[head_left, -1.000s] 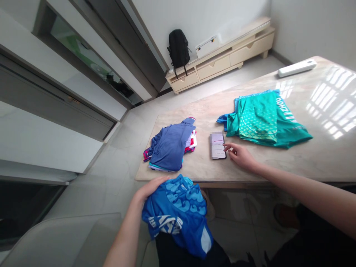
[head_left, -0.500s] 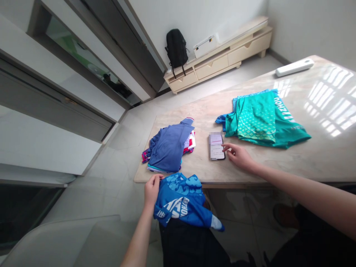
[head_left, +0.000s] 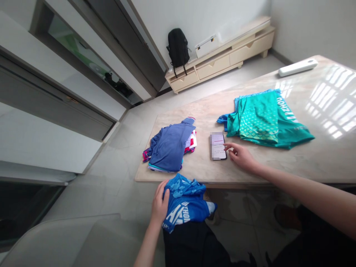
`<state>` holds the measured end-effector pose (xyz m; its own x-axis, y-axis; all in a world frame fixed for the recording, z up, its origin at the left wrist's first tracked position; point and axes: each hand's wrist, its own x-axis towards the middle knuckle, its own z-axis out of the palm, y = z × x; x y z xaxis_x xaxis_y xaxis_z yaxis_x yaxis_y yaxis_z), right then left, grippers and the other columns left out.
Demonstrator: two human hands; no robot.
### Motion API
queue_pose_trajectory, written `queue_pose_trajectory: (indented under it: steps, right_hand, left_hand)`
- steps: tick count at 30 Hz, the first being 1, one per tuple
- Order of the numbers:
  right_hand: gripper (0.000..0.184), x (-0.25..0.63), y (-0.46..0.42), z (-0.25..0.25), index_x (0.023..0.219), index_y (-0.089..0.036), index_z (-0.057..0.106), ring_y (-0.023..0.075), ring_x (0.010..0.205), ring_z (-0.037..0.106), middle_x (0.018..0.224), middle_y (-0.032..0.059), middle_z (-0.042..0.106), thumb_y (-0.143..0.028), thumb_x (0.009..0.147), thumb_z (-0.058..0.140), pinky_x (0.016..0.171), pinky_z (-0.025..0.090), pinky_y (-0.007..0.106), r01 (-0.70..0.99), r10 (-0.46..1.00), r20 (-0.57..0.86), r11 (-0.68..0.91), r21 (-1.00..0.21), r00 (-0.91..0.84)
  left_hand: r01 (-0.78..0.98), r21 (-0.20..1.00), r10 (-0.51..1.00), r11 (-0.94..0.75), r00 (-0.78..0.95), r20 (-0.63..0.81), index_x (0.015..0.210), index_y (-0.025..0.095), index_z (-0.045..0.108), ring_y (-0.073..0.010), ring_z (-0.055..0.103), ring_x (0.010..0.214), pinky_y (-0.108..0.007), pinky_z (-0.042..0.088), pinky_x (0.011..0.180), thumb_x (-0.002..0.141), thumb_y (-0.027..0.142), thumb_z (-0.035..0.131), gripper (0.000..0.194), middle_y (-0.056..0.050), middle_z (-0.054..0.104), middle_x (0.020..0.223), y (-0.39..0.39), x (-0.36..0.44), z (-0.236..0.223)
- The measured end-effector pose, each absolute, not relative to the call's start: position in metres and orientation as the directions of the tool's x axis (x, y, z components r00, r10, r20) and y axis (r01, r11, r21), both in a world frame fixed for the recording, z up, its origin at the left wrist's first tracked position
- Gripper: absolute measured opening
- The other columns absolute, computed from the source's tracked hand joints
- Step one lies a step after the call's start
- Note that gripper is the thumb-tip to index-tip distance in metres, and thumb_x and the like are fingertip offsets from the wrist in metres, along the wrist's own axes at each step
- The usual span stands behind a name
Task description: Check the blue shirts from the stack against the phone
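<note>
A blue jersey [head_left: 185,207] with white lettering and lighter blue patterns lies bunched across my lap, just below the table edge. My left hand [head_left: 160,204] is curled round its left side, thumb on top and fingertips partly hidden. On the table a phone [head_left: 218,151] lies with its screen lit, part of it blurred out. My right hand [head_left: 241,157] is beside its right edge, index finger stretched out to the screen and other fingers loosely bent, with nothing held. Whether that fingertip touches the glass is hard to tell.
A stack of clothes with a dark blue shirt [head_left: 171,146] on top lies on the table's left end. Right of the phone are green garments [head_left: 258,118] over blue ones. A long white object [head_left: 298,68] sits at the far edge. A black backpack [head_left: 178,48] stands on a low cabinet [head_left: 214,66].
My left hand has shifted right and closed further over the blue jersey, whose cloth is now more bunched, its loose end drawn in. My right hand stays by the phone.
</note>
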<state>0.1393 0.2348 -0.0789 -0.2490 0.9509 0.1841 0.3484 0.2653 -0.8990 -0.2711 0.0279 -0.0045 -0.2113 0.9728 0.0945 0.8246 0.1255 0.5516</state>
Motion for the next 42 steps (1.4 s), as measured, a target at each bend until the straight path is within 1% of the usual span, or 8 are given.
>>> queue_pose_trajectory:
  steps: [6, 14, 19, 22, 25, 30, 35, 42]
  right_hand:
    - [0.044, 0.14, 0.234, -0.079, 0.13, -0.023, 0.069, 0.0162, 0.067, 0.066, 0.108, 0.0057, 0.079, -0.016, 0.089, 0.053, 0.065, 0.053, 0.03, 0.344, 0.951, 0.187, 0.266, -0.9, -0.248]
    - [0.04, 0.138, 0.233, -0.074, 0.125, -0.023, 0.07, 0.0159, 0.068, 0.066, 0.12, 0.0069, 0.078, -0.018, 0.089, 0.053, 0.07, 0.054, 0.032, 0.36, 0.958, 0.169, 0.246, -0.9, -0.233]
    - [0.041, 0.138, 0.234, -0.074, 0.127, -0.023, 0.07, 0.0166, 0.068, 0.066, 0.109, 0.0051, 0.081, -0.018, 0.089, 0.054, 0.066, 0.051, 0.03, 0.374, 0.952, 0.14, 0.238, -0.896, -0.272]
    - [0.039, 0.138, 0.234, -0.076, 0.123, -0.021, 0.073, 0.0172, 0.069, 0.066, 0.106, 0.0058, 0.081, -0.019, 0.089, 0.054, 0.068, 0.051, 0.031, 0.39, 0.951, 0.134, 0.239, -0.889, -0.278]
    - [0.043, 0.139, 0.234, -0.077, 0.128, -0.021, 0.072, 0.0177, 0.066, 0.066, 0.098, 0.0058, 0.081, -0.019, 0.088, 0.055, 0.069, 0.051, 0.032, 0.408, 0.954, 0.132, 0.237, -0.882, -0.268]
    - [0.041, 0.139, 0.234, -0.078, 0.125, -0.023, 0.072, 0.017, 0.068, 0.068, 0.112, 0.0062, 0.08, -0.018, 0.088, 0.053, 0.068, 0.052, 0.031, 0.399, 0.953, 0.133, 0.237, -0.886, -0.272]
    - [0.04, 0.138, 0.234, -0.077, 0.125, -0.021, 0.072, 0.0182, 0.066, 0.067, 0.103, 0.0072, 0.08, -0.02, 0.089, 0.053, 0.069, 0.052, 0.033, 0.407, 0.956, 0.137, 0.238, -0.882, -0.261]
    - [0.045, 0.139, 0.232, -0.073, 0.13, -0.023, 0.069, 0.0172, 0.067, 0.068, 0.108, 0.0072, 0.077, -0.018, 0.089, 0.052, 0.067, 0.053, 0.032, 0.387, 0.96, 0.139, 0.227, -0.893, -0.243]
  left_hand:
    - [0.801, 0.583, 0.97, 0.133, -0.227, 0.09, 0.136, 0.021, 0.065, -0.0286, 0.058, 0.139, -0.05, 0.042, 0.122, 0.106, 0.052, 0.042, 0.049, -0.014, 0.065, 0.144, 0.03, -0.272, -0.007]
    - [0.803, 0.582, 0.965, 0.129, -0.237, 0.114, 0.137, 0.022, 0.066, -0.0289, 0.059, 0.138, -0.05, 0.044, 0.121, 0.105, 0.052, 0.044, 0.048, -0.013, 0.066, 0.143, 0.028, -0.27, -0.008]
    - [0.811, 0.572, 0.968, 0.12, -0.224, 0.115, 0.137, 0.021, 0.065, -0.0291, 0.058, 0.139, -0.051, 0.044, 0.121, 0.106, 0.051, 0.043, 0.049, -0.014, 0.065, 0.145, 0.028, -0.271, -0.008]
    - [0.824, 0.556, 0.971, 0.108, -0.208, 0.119, 0.137, 0.021, 0.065, -0.0296, 0.059, 0.138, -0.051, 0.044, 0.12, 0.105, 0.051, 0.042, 0.05, -0.014, 0.066, 0.143, 0.029, -0.271, -0.007]
    - [0.838, 0.538, 0.975, 0.092, -0.187, 0.125, 0.137, 0.021, 0.065, -0.0297, 0.06, 0.137, -0.051, 0.045, 0.12, 0.105, 0.051, 0.041, 0.05, -0.014, 0.066, 0.143, 0.029, -0.272, -0.006]
    - [0.868, 0.494, 0.985, 0.043, -0.118, 0.122, 0.139, 0.021, 0.064, -0.0299, 0.059, 0.138, -0.051, 0.045, 0.119, 0.105, 0.048, 0.041, 0.05, -0.014, 0.065, 0.144, 0.03, -0.269, 0.001]
    - [0.891, 0.449, 0.993, -0.06, 0.009, 0.115, 0.143, 0.021, 0.062, -0.0297, 0.056, 0.141, -0.05, 0.045, 0.119, 0.105, 0.041, 0.041, 0.048, -0.014, 0.062, 0.148, 0.03, -0.266, 0.008]
    - [0.92, 0.331, 0.977, -0.211, 0.185, 0.11, 0.14, 0.023, 0.064, -0.0303, 0.053, 0.143, -0.05, 0.043, 0.12, 0.102, 0.034, 0.045, 0.044, -0.013, 0.06, 0.151, 0.032, -0.265, 0.014]
